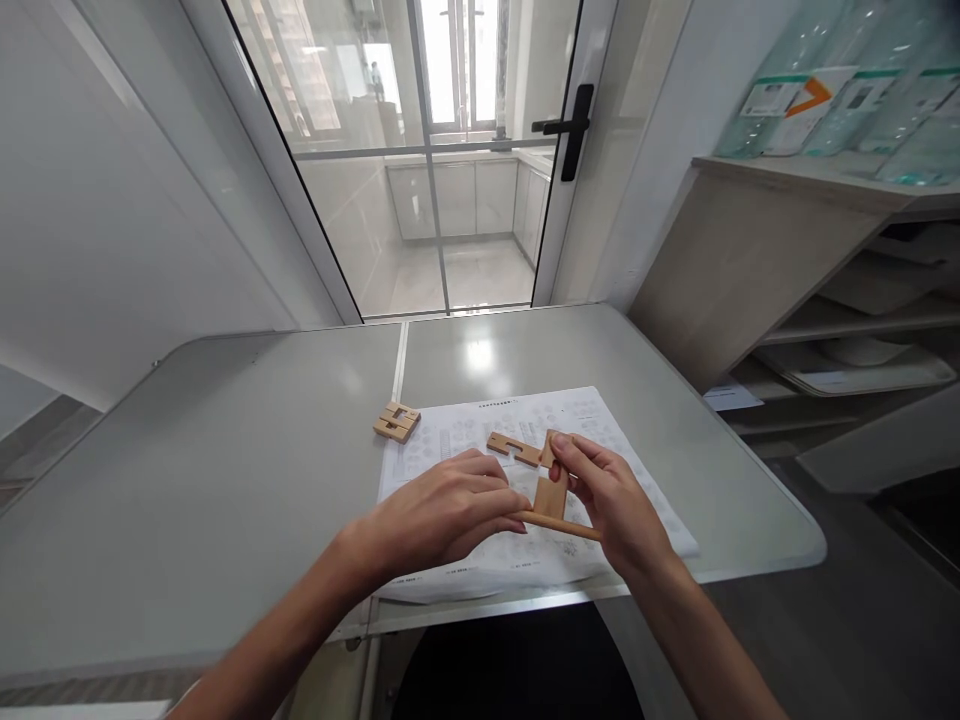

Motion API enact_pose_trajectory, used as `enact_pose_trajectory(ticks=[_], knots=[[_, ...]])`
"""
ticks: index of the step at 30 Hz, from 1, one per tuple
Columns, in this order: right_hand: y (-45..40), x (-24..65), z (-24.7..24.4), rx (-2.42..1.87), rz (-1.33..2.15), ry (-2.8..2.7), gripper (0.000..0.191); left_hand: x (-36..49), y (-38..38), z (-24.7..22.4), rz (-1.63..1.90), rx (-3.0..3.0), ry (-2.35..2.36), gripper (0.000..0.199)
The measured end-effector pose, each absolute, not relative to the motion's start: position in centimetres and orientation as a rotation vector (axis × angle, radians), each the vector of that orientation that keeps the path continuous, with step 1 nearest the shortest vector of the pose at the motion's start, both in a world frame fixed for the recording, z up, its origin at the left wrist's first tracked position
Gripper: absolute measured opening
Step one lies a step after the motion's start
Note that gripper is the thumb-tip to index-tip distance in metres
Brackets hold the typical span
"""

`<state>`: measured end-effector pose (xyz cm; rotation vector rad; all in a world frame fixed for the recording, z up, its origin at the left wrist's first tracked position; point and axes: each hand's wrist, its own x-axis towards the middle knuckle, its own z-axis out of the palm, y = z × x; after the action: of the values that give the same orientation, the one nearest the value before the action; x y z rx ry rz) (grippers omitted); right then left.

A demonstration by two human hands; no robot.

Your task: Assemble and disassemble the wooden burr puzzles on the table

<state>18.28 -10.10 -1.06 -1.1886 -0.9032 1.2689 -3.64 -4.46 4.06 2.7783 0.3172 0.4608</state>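
While the left hand pinches the rod, the right hand grips the block between thumb and fingers.

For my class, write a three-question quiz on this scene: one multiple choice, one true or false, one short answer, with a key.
1. As pictured, which corner of the printed sheet is nearest the compact wooden block?
A) upper right
B) lower right
C) upper left

2. True or false: the right hand pinches a wooden piece between thumb and fingers.

3. What colour is the door handle?

Key: 1 C; 2 true; 3 black.
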Motion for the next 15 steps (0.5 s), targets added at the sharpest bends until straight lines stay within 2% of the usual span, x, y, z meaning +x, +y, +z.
enact_pose_trajectory(ticks=[9,15], knots=[[-8.7,19.5,-0.9,-1.283,1.260,-0.933,0.050,-3.0,-6.2,3.9,0.349,2.612,0.091,0.014],[-7.3,22.4,-1.0,-1.374,1.206,-1.358,0.054,-4.3,-5.5,1.4,0.412,2.404,0.710,0.013]])
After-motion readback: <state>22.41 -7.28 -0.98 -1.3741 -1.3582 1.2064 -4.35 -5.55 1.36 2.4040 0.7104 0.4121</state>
